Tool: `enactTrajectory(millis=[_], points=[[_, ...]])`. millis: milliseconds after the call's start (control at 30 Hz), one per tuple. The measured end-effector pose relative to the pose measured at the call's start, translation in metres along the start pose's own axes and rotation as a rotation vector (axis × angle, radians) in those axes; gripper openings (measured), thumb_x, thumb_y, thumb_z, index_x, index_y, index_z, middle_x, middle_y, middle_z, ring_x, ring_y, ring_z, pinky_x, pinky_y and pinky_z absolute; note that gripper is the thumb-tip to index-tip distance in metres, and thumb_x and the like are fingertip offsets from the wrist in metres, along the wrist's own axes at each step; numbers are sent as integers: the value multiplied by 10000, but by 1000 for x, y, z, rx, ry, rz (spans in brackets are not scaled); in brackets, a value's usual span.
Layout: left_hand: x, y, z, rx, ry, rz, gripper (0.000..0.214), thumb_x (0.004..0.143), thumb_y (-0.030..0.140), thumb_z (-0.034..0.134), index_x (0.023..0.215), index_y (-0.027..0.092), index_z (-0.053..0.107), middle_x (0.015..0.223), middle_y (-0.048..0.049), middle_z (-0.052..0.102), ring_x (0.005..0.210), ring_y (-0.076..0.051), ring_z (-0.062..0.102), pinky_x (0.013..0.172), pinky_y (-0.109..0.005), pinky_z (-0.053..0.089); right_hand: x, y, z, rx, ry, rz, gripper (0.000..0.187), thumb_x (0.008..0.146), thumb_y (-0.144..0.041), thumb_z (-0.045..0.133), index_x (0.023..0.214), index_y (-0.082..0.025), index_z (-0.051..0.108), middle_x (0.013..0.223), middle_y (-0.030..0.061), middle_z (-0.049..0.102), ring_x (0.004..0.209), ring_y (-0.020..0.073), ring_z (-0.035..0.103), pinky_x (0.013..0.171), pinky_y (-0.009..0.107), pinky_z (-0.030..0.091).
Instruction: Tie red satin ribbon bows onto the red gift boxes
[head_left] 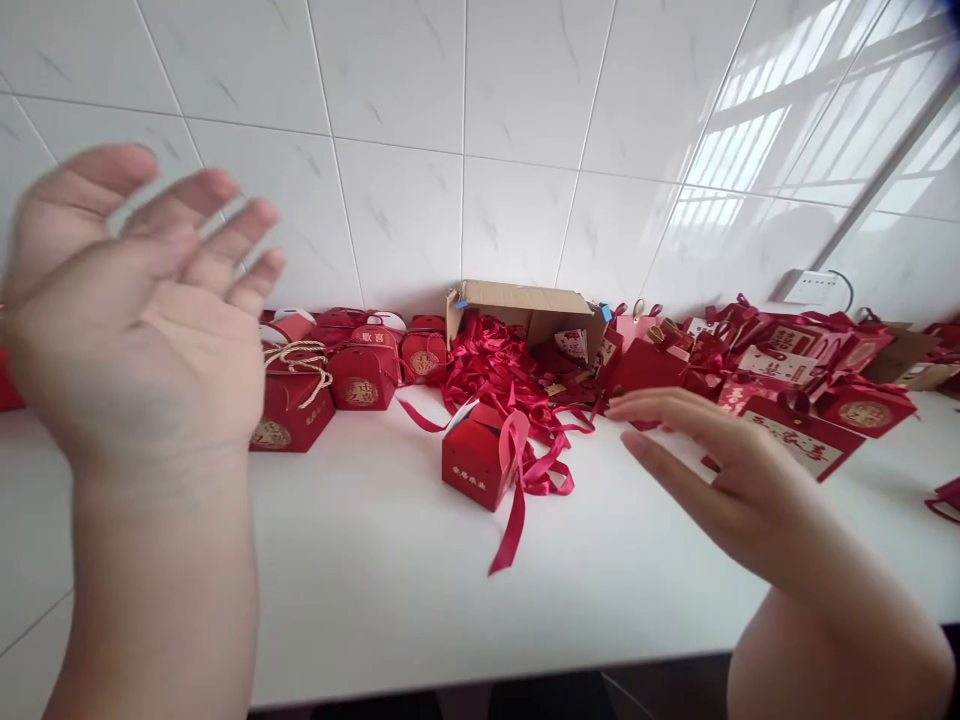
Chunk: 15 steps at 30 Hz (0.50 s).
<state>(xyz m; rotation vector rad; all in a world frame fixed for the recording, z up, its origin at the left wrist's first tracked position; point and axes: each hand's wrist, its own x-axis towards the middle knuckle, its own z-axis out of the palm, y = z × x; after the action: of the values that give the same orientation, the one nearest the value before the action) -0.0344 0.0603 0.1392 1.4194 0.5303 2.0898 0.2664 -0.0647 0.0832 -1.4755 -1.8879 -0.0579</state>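
My left hand (139,320) is raised at the left, palm toward me, fingers stretched out and holding nothing. My right hand (720,470) hovers over the white counter (390,590) at the right, fingers extended flat, empty. Between my hands stands a small red gift box (476,460) with a red ribbon (517,500) draped over it and trailing toward me. My right fingertips are nearest the flat red boxes (795,435) lying at the right.
An open cardboard box (525,305) on its side spills a heap of red ribbons (502,370). Several assembled red boxes (360,365) stand at the back left. Folded red boxes pile up at the back right. A wall socket (810,287) sits on the white tiled wall.
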Motion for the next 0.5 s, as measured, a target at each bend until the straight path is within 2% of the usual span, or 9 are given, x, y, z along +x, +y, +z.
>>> enactTrajectory(millis=[33,100,167,200,233,300,367,500], points=[[-9,-2,-3,-6,-44,-29,252,745,148,560,972,257,549,1075,6,644,1059,-186,622,1009,-379,432,-14,6,6,5,-44,38,227,893,-394,502,1040,-280,632,1107,61,650,994,227,625,794,333,508],[-33,-17,-16,130,-86,-210,198,721,200,601,904,215,527,1038,-67,653,997,-219,644,951,-409,471,-41,20,24,27,-189,160,274,910,-410,455,1099,-281,606,1161,64,635,1005,228,625,763,335,519],[-60,-41,-40,595,-247,-424,386,774,345,540,1114,194,438,1204,-147,593,1109,-238,598,935,-399,480,-61,35,49,4,-352,253,334,903,-421,446,1168,-262,574,1176,76,634,1004,240,624,799,368,512],[-73,-53,-54,909,-438,-494,469,817,419,451,1213,184,363,1263,-166,556,1165,-231,563,946,-379,472,-68,43,61,-21,-409,273,348,890,-411,461,1176,-247,574,1176,85,633,1004,250,621,819,385,503],[-86,-63,-68,1032,-500,-544,506,797,432,458,1208,147,381,1253,-205,554,1170,-276,555,954,-417,456,-73,49,73,-38,-452,280,347,885,-392,464,1172,-235,578,1178,92,629,996,252,619,831,394,494],[-109,-76,-91,1172,-604,-594,521,718,437,539,1123,112,487,1246,-246,547,1195,-370,510,991,-496,390,-79,58,94,-69,-458,251,319,878,-348,470,1140,-219,598,1170,101,622,1017,256,601,859,392,475],[-127,-81,-105,1283,-705,-605,498,677,446,575,1070,142,555,1242,-222,555,1208,-414,472,1005,-546,331,-81,64,108,-87,-423,232,308,884,-317,456,1133,-206,600,1219,120,579,1118,277,538,934,424,422],[-148,-81,-110,1444,-776,-524,498,803,475,418,1212,209,519,1371,-178,437,1328,-363,315,1064,-527,204,-88,68,119,-93,-355,209,347,921,-311,377,1200,-202,551,1283,120,510,1207,260,461,1028,438,332]])
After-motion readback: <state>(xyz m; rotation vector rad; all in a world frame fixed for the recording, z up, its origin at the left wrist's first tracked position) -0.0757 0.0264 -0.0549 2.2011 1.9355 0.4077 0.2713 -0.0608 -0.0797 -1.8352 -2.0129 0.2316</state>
